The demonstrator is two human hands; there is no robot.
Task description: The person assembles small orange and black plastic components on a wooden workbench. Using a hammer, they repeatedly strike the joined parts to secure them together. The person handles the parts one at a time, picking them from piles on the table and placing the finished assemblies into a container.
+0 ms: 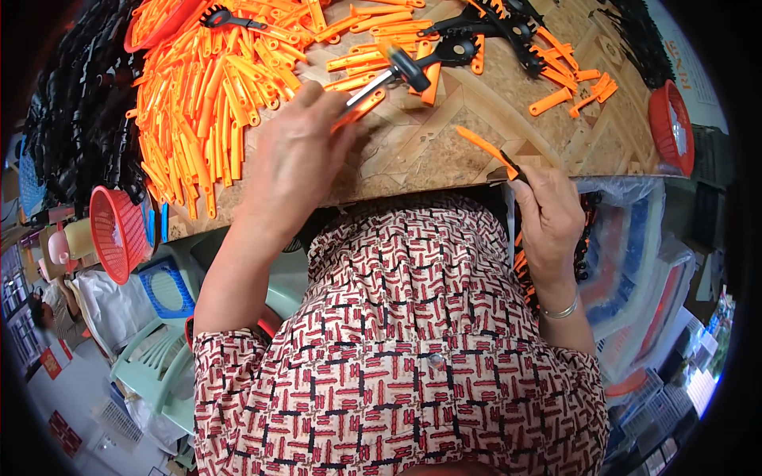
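Observation:
My left hand is closed round the silver shaft of a hammer, whose dark head is tilted up over the table. The hand is slightly blurred. Under the shaft lies an orange handle piece. My right hand, at the table's front edge, grips a black utensil with a long orange handle piece at its end, pointing up and left. The palm hides much of this utensil. Beyond the hammer lies a black slotted spoon.
A big heap of orange handle pieces covers the table's left. Black utensils are piled farther left. Red baskets stand at both sides. Several toothed orange pieces lie at the back right. A pale green chair stands below left.

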